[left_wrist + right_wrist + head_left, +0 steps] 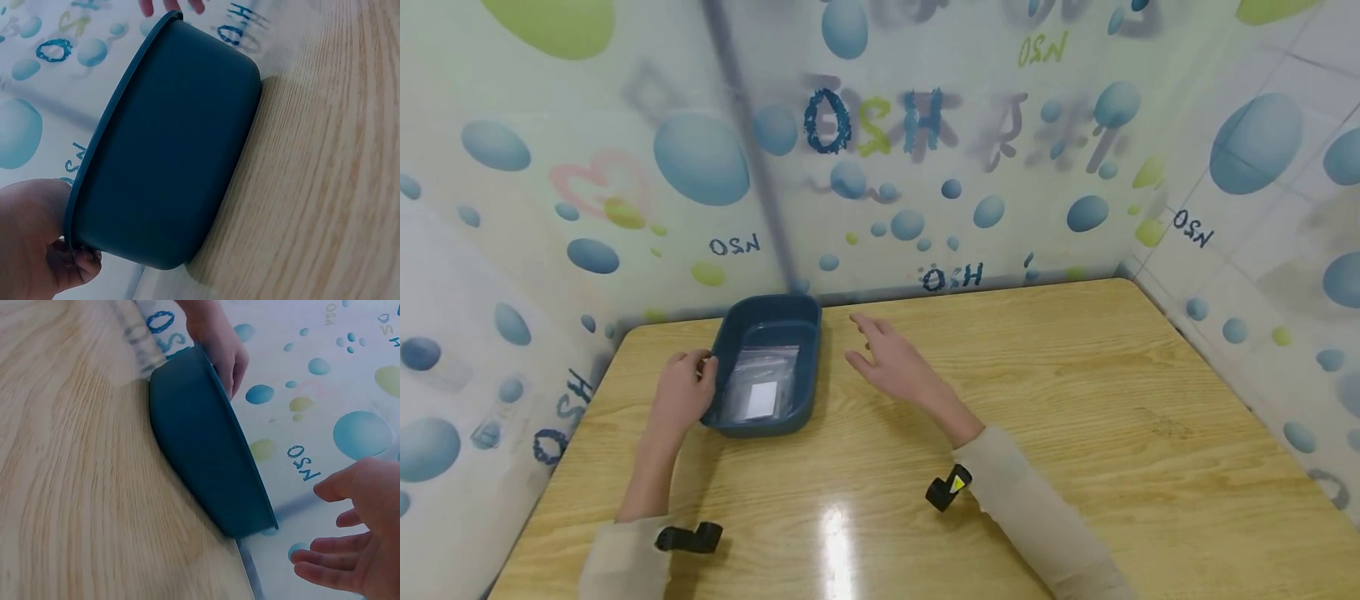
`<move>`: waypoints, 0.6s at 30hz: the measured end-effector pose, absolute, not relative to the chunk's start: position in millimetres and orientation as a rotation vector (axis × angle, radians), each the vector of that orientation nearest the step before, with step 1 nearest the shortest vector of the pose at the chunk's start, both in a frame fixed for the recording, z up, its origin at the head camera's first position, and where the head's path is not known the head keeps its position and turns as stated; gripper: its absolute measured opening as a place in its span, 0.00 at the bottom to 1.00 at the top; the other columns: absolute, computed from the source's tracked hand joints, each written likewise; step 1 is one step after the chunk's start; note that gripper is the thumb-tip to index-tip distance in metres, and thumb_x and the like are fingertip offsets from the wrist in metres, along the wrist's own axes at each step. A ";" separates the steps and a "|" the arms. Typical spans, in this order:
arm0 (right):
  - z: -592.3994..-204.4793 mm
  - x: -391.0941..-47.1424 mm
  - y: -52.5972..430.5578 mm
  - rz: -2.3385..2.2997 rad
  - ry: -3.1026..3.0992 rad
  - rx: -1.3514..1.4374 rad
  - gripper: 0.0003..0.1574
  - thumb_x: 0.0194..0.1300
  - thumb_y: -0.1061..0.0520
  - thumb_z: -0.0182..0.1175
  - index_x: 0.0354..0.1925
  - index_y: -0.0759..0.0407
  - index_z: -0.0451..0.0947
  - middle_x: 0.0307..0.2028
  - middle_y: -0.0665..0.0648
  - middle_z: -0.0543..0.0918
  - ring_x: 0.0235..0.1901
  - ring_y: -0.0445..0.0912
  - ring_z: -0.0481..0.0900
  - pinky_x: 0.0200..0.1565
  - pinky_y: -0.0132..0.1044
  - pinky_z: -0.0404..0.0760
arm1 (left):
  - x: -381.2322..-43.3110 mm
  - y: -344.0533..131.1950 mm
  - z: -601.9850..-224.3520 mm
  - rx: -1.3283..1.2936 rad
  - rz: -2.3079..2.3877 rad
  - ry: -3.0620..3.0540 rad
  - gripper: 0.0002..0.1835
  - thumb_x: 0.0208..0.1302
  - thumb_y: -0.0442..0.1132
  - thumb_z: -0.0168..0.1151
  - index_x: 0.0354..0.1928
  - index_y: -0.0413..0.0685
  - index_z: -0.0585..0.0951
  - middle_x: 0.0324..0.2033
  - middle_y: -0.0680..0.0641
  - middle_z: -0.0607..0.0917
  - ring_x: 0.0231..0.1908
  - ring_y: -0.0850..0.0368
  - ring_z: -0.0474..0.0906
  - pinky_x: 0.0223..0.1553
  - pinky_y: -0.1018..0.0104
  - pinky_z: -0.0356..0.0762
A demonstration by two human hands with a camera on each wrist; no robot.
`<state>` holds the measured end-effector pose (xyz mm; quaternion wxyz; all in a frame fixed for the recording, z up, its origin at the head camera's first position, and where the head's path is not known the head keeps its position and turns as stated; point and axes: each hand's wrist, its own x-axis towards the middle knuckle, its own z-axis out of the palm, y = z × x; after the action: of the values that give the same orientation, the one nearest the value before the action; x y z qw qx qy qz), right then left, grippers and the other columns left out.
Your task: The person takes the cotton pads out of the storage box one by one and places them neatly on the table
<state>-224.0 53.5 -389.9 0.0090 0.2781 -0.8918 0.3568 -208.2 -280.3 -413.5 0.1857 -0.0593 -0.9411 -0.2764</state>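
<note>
Tub (pixel 741 425), dark blue plastic, oblong with rounded corners, sits on the wooden table (pixel 1075 400) toward the far left part of the top, close to the bubble-patterned wall covering (pixel 925 167) behind it. Inside lies a clear plastic bag (pixel 760 379) with a pale rectangular piece showing through it; the bag rests flat on the tub floor. Left hand (pixel 683 392) is at the tub's left long side, fingers curled over the rim and gripping it; the left wrist view shows the fingertips (pixel 78 262) tucked under the lip at the near corner, with the tub wall (pixel 169 144) filling most of that frame and its base flat on the wood. Right hand (pixel 887 358) is released, fingers loosely spread and slightly bent, holding nothing, just to the right of the tub and apart from it; whether it rests on the table or floats just above cannot be told from the head view. In the right wrist view the right hand's fingers (pixel 331 565) hang open near the tub's end corner without contact, and the left hand shows beyond the rim on the far side. Both forearms wear pale sleeves, each with a small black strap-mounted device (pixel 947 487) at the wrist. Glare patch sits on the table's near edge, between the arms.
</note>
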 end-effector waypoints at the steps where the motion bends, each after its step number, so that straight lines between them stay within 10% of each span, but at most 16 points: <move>1: -389.0 -224.4 50.6 1.154 -2.780 0.873 0.38 0.78 0.52 0.54 0.76 0.64 0.54 0.68 0.69 0.67 0.56 0.58 0.78 0.54 0.50 0.78 | -208.5 -279.6 -413.4 -0.173 -0.782 -2.645 0.17 0.73 0.30 0.51 0.50 0.16 0.77 0.33 0.27 0.80 0.39 0.32 0.75 0.40 0.39 0.73; 18: -383.8 -226.6 9.1 1.373 -2.671 0.948 0.31 0.73 0.62 0.58 0.69 0.70 0.65 0.53 0.65 0.78 0.46 0.50 0.82 0.46 0.33 0.80 | -209.2 -272.0 -412.4 -0.130 -0.825 -2.646 0.16 0.70 0.28 0.50 0.49 0.18 0.79 0.33 0.30 0.80 0.35 0.37 0.76 0.36 0.46 0.73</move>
<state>-226.6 9.1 -383.8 -0.0038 0.3010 -0.8481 0.4360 -209.2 -272.0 -412.4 0.1824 -0.0461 -0.9376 -0.2923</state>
